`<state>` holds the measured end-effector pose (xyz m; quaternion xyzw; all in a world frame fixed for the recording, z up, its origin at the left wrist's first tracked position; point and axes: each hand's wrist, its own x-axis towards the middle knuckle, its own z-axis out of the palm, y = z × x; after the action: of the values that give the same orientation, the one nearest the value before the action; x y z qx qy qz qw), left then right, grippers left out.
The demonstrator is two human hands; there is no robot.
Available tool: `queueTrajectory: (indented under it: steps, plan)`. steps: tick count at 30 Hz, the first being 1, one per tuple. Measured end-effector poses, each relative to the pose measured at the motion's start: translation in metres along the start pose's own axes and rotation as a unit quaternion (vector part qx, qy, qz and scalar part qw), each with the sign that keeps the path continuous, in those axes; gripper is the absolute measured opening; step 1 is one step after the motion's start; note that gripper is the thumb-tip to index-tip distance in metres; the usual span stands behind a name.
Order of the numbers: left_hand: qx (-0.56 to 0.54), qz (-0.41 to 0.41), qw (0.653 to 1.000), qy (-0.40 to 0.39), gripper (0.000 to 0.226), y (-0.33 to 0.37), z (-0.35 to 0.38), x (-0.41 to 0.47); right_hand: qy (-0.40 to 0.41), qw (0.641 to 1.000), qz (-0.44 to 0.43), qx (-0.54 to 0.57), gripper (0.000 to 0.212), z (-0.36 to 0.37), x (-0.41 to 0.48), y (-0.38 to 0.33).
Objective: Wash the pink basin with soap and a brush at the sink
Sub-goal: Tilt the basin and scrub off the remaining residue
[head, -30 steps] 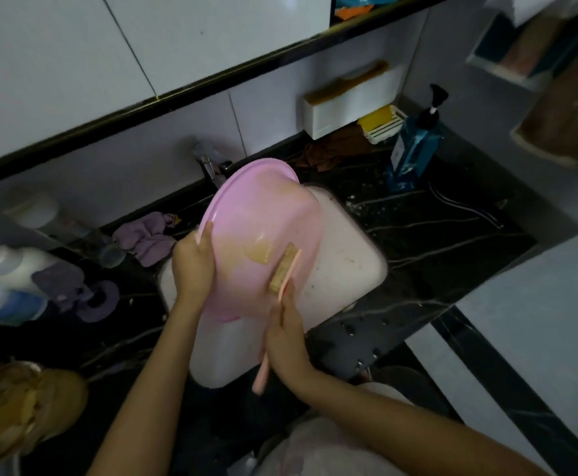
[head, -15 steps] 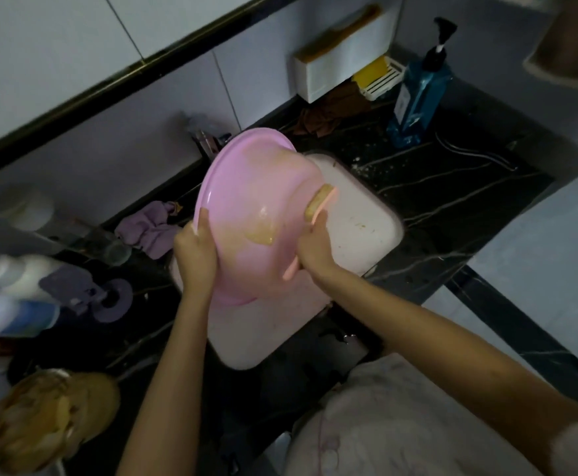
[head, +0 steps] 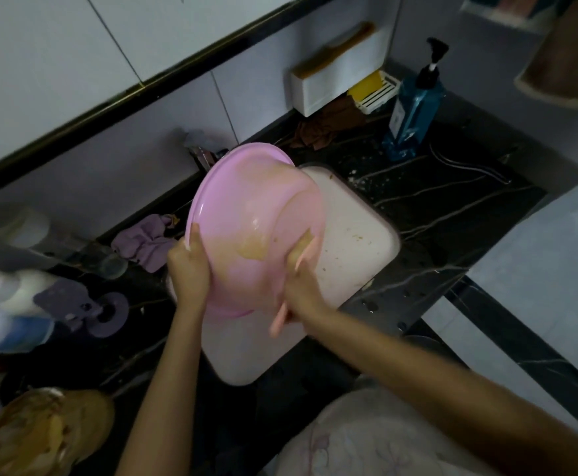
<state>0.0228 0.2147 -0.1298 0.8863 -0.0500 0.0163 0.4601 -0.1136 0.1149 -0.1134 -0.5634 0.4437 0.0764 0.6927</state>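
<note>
The pink basin (head: 246, 207) is held tilted on its side above the white sink (head: 359, 242), its underside facing me with brownish smears on it. My left hand (head: 188, 266) grips the basin's left rim. My right hand (head: 301, 286) is closed around a pink-handled brush (head: 303, 250), whose bristle head presses against the basin's lower right side. The handle's end sticks out below my fist. The tap (head: 205, 154) is partly hidden behind the basin.
A blue pump bottle (head: 413, 113) stands on the dark marble counter (head: 452, 207) at the back right, near a white holder (head: 335, 80) and a brown rag (head: 328, 127). A purple cloth (head: 143, 242) and several bottles (head: 9, 310) lie at the left.
My right hand has moved the brush down the basin's right side, from near the upper edge to the lower part. The left hand keeps its hold on the rim.
</note>
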Motion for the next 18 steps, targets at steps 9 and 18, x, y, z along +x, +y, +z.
queueTrajectory:
  steps: [9, 18]
  plan:
    - [0.025, -0.019, 0.999, 0.006, 0.050, 0.014, 0.007, -0.012, 0.005, 0.993, 0.118, 0.025, 0.037, -0.024, 0.034, -0.005]
    - [0.038, 0.003, 0.999, 0.010, 0.049, 0.028, 0.014, -0.021, 0.025, 0.999, 0.020, 0.039, 0.049, -0.044, 0.053, -0.039]
